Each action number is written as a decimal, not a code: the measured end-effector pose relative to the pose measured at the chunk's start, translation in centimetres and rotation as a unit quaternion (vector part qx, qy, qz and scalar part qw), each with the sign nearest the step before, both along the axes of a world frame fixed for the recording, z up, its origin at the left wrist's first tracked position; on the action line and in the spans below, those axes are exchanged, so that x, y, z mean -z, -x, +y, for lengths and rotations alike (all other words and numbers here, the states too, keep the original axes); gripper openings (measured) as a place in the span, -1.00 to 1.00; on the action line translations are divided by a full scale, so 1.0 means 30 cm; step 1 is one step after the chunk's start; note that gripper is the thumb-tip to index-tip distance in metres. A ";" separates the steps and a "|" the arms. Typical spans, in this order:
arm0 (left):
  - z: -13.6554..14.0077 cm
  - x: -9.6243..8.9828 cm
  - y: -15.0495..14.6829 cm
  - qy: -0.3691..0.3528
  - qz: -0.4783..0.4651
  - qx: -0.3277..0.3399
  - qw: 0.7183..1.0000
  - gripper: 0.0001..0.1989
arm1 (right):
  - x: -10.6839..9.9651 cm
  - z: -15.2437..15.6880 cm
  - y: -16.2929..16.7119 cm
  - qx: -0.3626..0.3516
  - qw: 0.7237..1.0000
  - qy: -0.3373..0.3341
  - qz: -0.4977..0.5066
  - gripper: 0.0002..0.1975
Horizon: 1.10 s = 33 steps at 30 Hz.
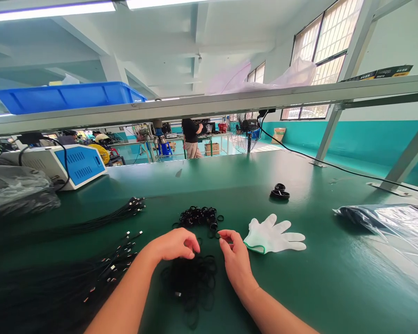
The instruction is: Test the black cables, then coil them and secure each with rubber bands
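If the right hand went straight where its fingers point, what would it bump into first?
The right hand would probably meet the small black rings first, at the right edge of their pile. One looks so close that I can't tell whether they already touch.

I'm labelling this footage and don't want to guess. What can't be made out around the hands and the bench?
All in the head view:
- Whether the right hand pinches anything: fingertip detail too small.
- The count of the nearer black loops: dark and blurred together.
- The plastic bag at right: cut off by the right edge.
- The blue tray's full contents: hidden by its wall.
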State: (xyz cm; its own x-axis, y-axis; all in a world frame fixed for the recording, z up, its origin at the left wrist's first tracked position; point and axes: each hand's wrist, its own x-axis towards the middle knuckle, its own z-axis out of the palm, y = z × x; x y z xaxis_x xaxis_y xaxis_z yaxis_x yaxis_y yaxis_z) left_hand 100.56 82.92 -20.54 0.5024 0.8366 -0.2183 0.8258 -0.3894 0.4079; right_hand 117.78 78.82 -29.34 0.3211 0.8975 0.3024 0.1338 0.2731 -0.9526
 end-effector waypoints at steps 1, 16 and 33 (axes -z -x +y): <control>-0.006 -0.011 0.009 0.005 -0.002 0.004 1.000 -0.84 | 0.001 0.000 0.001 0.002 1.000 0.000 0.000 -0.78; 0.035 0.108 -0.166 -0.135 0.029 -0.079 0.987 -0.79 | 0.011 0.011 -0.007 0.001 1.000 0.001 -0.002 -0.77; -0.111 -0.012 -0.024 -0.132 0.061 -0.147 0.978 -0.83 | -0.007 -0.019 0.011 -0.028 0.999 -0.001 0.021 -0.72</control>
State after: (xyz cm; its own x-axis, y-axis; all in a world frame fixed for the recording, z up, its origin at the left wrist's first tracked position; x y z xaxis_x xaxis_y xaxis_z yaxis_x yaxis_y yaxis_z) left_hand 101.26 79.58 -20.19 0.2146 0.9765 -0.0182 0.9543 -0.2057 0.2168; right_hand 117.45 78.24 -29.13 0.2832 0.9135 0.2920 0.0775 0.2817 -0.9564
